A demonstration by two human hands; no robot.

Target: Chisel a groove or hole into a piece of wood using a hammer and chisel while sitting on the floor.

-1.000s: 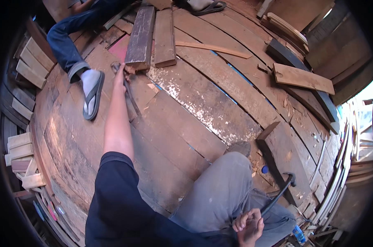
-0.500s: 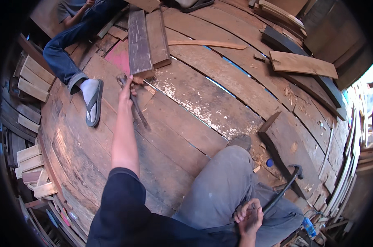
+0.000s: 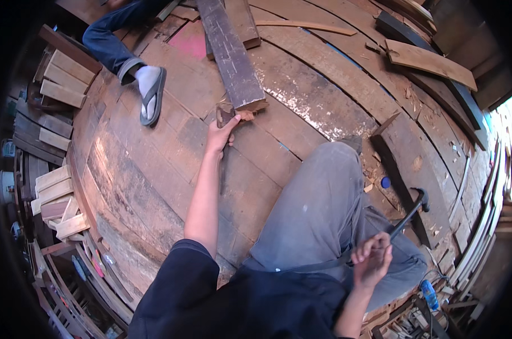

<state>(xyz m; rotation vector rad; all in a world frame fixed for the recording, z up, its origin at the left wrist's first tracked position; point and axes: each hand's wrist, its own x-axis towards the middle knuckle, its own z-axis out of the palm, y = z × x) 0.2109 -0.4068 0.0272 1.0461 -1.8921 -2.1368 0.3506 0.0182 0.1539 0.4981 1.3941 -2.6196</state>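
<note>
My left hand reaches forward, its fingers closed round a long dark tool with a broader head. What kind of tool it is, I cannot make out. The thumb lies against the splintered near end of a thick dark beam, which slants away from me over the floorboards. Beside my bent knee, my right hand is raised with curled fingers at the handle of a claw hammer. The hammer's head points away to the right, and part of its handle is hidden by the hand.
A paler board lies beside the beam. Another person's sandalled foot rests at left. A thick plank and a blue cap are to my right. Wood chips litter gapped floorboards. Stacked offcuts line the left.
The dark beam's end has come nearer to me, along with my left hand and its tool. My right hand has shifted up along the hammer handle. The whole view has also shifted.
</note>
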